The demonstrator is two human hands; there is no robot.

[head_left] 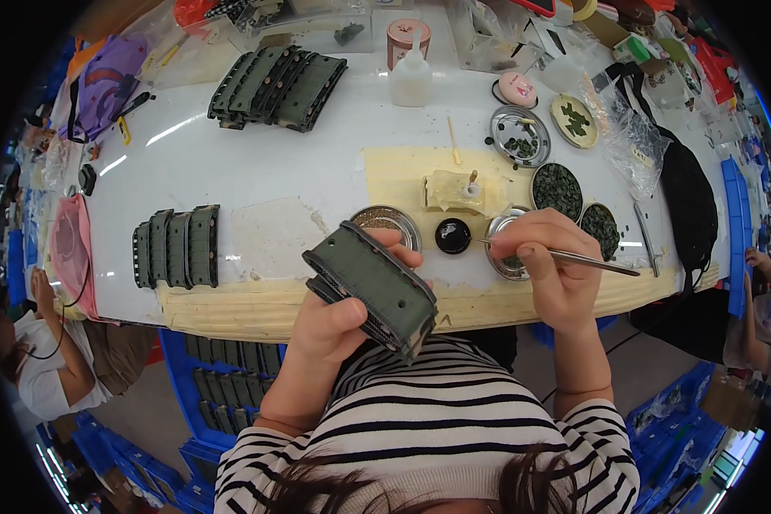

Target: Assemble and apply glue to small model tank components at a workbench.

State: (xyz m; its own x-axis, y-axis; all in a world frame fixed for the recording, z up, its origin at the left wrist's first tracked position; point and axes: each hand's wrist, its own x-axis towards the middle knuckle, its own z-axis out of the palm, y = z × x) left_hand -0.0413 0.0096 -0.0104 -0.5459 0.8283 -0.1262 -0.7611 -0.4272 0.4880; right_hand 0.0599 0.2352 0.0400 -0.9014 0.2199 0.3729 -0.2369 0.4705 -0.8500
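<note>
- Left hand point(338, 321): grip closed around a dark green model track piece point(373, 287), held tilted in the air just over the near edge of the desk point(257, 163), in front of the striped shirt.
- Right hand point(552, 265): fingers pinch thin metal tweezers point(574, 257), lying approx. level; the tip points left, just beside a small black round pot point(452, 236).
- Under the right hand sits a silver dish point(501, 244), partly hidden.
- Another silver dish point(385, 221) stands right behind the track piece.
- Near the left edge: a row of green track pieces point(177, 247). Far side: a bigger stack point(278, 86).
- Near the far edge, middle: a white glue bottle point(411, 73).
- Towards the right edge: two dishes w/ small dark green parts point(557, 190).
</note>
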